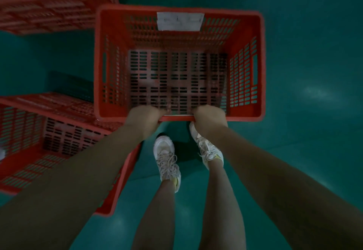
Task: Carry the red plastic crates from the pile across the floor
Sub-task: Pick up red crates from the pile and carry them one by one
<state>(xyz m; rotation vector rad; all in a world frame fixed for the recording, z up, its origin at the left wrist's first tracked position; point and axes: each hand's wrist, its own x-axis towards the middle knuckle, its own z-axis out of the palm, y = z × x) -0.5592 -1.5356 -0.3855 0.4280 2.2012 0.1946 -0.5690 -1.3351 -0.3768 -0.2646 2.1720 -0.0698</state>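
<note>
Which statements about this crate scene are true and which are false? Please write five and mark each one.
1. The left hand and the right hand both grip the near rim of one crate. True.
2. The held crate is full of boxes. False: it is empty, and the green floor shows through its slots.
3. A white label sits on the far wall of the crate. True.
4. The person wears black boots. False: the person wears white laced shoes.
5. No other crate is in view. False: two more red ones are at the left, a nearer crate beside the left arm and a farther crate beyond it.
</note>
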